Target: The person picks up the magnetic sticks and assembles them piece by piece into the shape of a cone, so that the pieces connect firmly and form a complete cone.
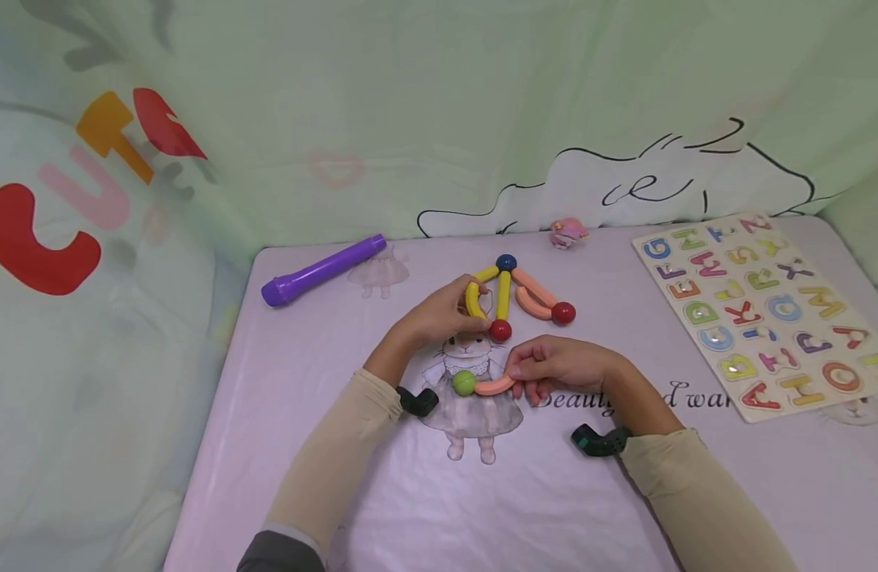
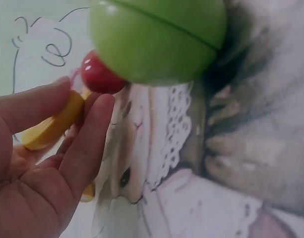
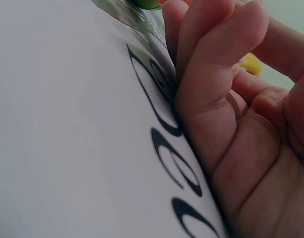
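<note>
My left hand pinches a curved yellow rod between thumb and fingers; its lower end meets a red ball. A straight yellow rod runs from that ball up to a dark blue ball. From the blue ball a straight salmon rod reaches another red ball, with a curved salmon rod beside it. Lower down, my right hand pinches the end of a curved salmon rod. A green ball sits at its other end, large in the left wrist view.
A purple toy microphone lies at the back left. Near the back edge is a small pink toy. An alphabet puzzle board covers the right side of the printed table cover. Fabric walls stand behind and at the sides.
</note>
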{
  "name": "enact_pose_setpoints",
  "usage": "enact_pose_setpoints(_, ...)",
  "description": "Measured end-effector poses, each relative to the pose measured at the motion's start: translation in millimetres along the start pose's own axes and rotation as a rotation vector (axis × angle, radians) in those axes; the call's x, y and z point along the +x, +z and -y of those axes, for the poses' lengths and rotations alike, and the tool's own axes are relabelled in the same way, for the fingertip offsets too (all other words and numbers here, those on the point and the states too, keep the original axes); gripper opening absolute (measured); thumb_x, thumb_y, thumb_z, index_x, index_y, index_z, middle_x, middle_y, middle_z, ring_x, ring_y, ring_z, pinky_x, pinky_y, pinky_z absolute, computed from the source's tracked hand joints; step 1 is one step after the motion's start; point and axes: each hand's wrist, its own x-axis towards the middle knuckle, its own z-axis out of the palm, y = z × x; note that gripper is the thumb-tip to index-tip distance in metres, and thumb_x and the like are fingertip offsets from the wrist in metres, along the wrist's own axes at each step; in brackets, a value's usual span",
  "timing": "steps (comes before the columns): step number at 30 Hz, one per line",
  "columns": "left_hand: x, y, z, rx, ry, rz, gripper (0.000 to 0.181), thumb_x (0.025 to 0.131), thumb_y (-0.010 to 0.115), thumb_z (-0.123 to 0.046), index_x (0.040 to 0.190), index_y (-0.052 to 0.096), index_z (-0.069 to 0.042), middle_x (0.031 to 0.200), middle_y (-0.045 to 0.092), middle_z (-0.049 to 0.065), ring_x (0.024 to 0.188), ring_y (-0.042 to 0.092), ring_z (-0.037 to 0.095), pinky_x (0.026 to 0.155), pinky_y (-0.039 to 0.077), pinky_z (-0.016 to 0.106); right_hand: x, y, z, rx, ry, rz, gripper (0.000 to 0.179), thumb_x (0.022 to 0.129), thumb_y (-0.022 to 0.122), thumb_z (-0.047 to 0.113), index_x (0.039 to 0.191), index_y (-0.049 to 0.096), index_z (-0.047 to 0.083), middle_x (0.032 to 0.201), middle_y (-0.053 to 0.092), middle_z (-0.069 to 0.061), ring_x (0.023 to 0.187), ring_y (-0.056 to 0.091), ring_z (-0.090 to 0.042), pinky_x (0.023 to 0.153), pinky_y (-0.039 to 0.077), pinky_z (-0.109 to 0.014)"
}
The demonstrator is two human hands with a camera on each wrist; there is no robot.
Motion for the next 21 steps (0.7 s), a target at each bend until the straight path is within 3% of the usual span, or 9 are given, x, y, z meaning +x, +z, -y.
enact_pose_setpoints(4, -6.5, -4.2, 1.1, -0.151, 0.013, 0.037, 0.07, 0.098, 0.068, -0.011, 0.158, 0.034, -0.021, 0.109, 0.063, 0.016, 0.087, 0.07, 0.022, 0.083, 0.06, 0.032, -0.1, 1.0, -0.3, 0.009, -0.001, -0.004, 0.028, 0.105, 0.059, 0.021, 0.116, 0.062, -0.004, 0.094, 0.072, -0.012, 0.071, 0.065, -0.015, 0.069, 0.056, -0.023)
enact_pose_setpoints(8, -14.6, -7.9, 3.7, -0.227, 0.014, 0.049, 0.073, 0.099, 0.066, -0.008, 0.161, 0.03, -0.019, 0.108, 0.066, 0.016, 0.084, 0.07, 0.019, 0.083, 0.06, 0.033, -0.3, 2.3, 0.4, 0.004, -0.002, -0.007, 0.028, 0.105, 0.058, 0.022, 0.115, 0.062, -0.004, 0.094, 0.072, -0.011, 0.071, 0.065, -0.015, 0.067, 0.054, -0.022)
enact_pose_setpoints(13, -25.3, -10.6, 10.4, -0.244, -0.028, 0.013, 0.053, 0.097, 0.069, -0.008, 0.143, 0.043, -0.005, 0.102, 0.07, 0.013, 0.08, 0.072, 0.016, 0.08, 0.061, 0.033, -0.2, 2.5, 0.7, 0.001, -0.006, -0.003, 0.028, 0.105, 0.058, 0.02, 0.116, 0.062, -0.005, 0.094, 0.072, -0.011, 0.071, 0.065, -0.015, 0.066, 0.053, -0.022)
enact_pose_setpoints(18, -36.1, -12.6, 17.1, -0.252, -0.054, 0.001, 0.027, 0.101, 0.064, -0.014, 0.121, 0.049, -0.006, 0.099, 0.077, 0.016, 0.078, 0.076, 0.021, 0.079, 0.062, 0.037, -0.4, 2.3, 0.9, -0.004, -0.004, -0.007, 0.028, 0.105, 0.058, 0.021, 0.116, 0.062, -0.005, 0.094, 0.073, -0.011, 0.071, 0.065, -0.015, 0.066, 0.053, -0.022)
enact_pose_setpoints(21, -42.6, -13.1, 19.7, -0.256, -0.054, 0.001, 0.022, 0.101, 0.066, -0.015, 0.115, 0.052, -0.005, 0.099, 0.077, 0.017, 0.079, 0.076, 0.022, 0.078, 0.062, 0.038, -0.5, 2.4, 1.1, -0.004, -0.006, -0.006, 0.029, 0.105, 0.058, 0.021, 0.116, 0.062, -0.005, 0.093, 0.072, -0.011, 0.071, 0.065, -0.015, 0.066, 0.052, -0.022)
